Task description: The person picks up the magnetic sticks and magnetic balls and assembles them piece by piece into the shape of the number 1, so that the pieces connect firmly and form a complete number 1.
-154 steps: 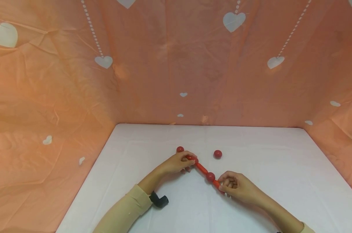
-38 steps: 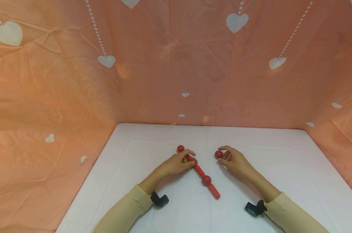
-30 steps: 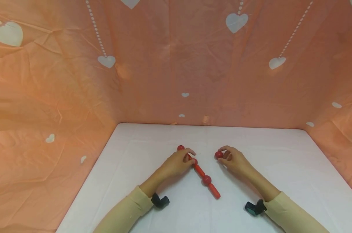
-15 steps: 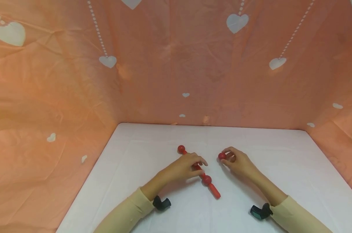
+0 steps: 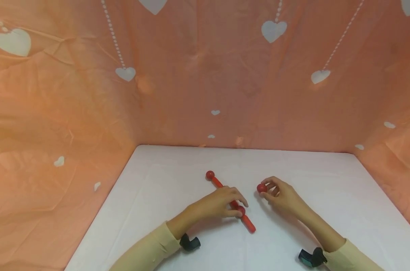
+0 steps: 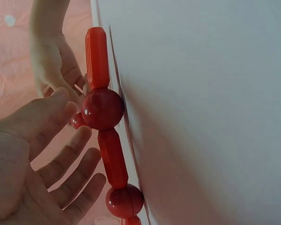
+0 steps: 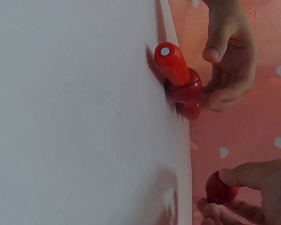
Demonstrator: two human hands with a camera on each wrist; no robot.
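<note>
A chain of dark red balls and orange-red rods lies slanting across the white table (image 5: 310, 188). Its far end is a ball (image 5: 209, 175); its near end is a rod (image 5: 248, 224) whose tip shows a small silvery disc in the right wrist view. My left hand (image 5: 218, 203) is over the middle of the chain, hiding part of it. Its fingers are loosely spread, thumb and fingertips right beside the nearer ball (image 6: 103, 108). To the right, my right hand (image 5: 282, 195) pinches a separate red ball (image 7: 221, 187) between thumb and fingers, above the table.
Black wrist devices (image 5: 190, 242) sit at both cuffs. Behind the table hangs an orange cloth (image 5: 191, 75) printed with white hearts, which also covers both sides. The table's far edge runs along the foot of this cloth.
My right hand let go of the chain's near rod, took the loose ball and brought it slightly right and nearer. My left hand released the middle ball and slid down along the chain.
</note>
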